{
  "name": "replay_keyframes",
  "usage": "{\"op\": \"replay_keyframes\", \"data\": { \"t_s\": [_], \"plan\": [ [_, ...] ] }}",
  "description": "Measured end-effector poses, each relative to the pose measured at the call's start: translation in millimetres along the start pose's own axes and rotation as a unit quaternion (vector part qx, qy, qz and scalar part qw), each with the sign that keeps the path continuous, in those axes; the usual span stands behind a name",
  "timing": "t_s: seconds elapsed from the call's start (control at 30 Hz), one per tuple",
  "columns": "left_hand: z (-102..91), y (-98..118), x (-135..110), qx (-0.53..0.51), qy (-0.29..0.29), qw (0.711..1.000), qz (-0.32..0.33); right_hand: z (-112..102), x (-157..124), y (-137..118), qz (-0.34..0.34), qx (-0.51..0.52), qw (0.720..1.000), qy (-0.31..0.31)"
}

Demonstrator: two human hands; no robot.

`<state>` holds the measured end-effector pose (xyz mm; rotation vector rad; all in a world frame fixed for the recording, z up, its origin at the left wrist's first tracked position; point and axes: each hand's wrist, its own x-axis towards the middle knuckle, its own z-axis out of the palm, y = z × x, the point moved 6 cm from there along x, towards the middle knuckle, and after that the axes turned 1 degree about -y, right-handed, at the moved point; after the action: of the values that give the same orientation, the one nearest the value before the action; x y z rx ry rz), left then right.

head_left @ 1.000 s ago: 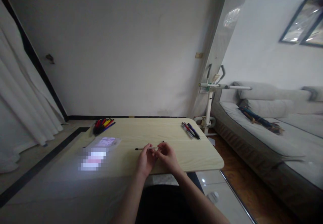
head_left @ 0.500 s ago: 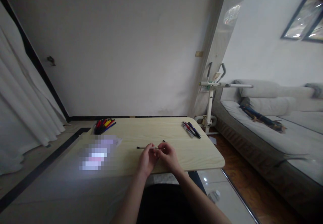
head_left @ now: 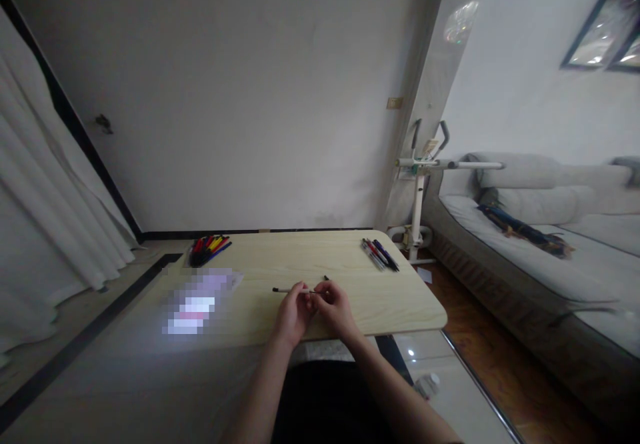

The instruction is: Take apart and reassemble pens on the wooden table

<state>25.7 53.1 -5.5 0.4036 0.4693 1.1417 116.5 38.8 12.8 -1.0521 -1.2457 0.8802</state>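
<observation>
Both hands meet over the near middle of a pale wooden table (head_left: 400, 304). My left hand (head_left: 291, 315) pinches a thin pen (head_left: 287, 290) that sticks out to the left, level with the tabletop. My right hand (head_left: 336, 308) is closed around the pen's other end, touching the left hand's fingers. A small dark piece (head_left: 326, 277), too small to name, shows just above the right hand's fingers.
A bundle of red, yellow and black pens (head_left: 207, 248) lies at the table's far left corner. Several pens (head_left: 379, 255) lie at the far right. A flat packet (head_left: 203, 295) sits left of the hands. An exercise machine (head_left: 419, 184) and a grey sofa (head_left: 530, 244) stand to the right.
The hands keep the same hold on the pen. The view has shifted slightly, so everything sits a little to the right and higher in the picture.
</observation>
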Motion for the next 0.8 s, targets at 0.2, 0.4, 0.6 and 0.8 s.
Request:
{"op": "replay_keyframes", "data": {
  "t_s": [0.2,0.4,0.6,0.8],
  "plan": [
    [-1.9,0.1,0.7,0.006,-0.001,1.0,0.004,-0.3,-1.3,-2.2,0.003,-0.004,1.0,-0.001],
    [-0.7,0.4,0.2,0.001,-0.001,1.0,0.003,-1.1,-1.2,-5.3,0.003,0.003,1.0,0.0],
    [2.0,1.8,-1.8,0.009,-0.005,1.0,0.009,-0.8,-2.2,-5.9,0.008,0.011,1.0,0.005],
    [-0.4,0.9,-0.9,0.015,0.001,1.0,0.003,-1.9,-1.8,-1.7,0.017,0.016,1.0,0.011]
  ]
}}
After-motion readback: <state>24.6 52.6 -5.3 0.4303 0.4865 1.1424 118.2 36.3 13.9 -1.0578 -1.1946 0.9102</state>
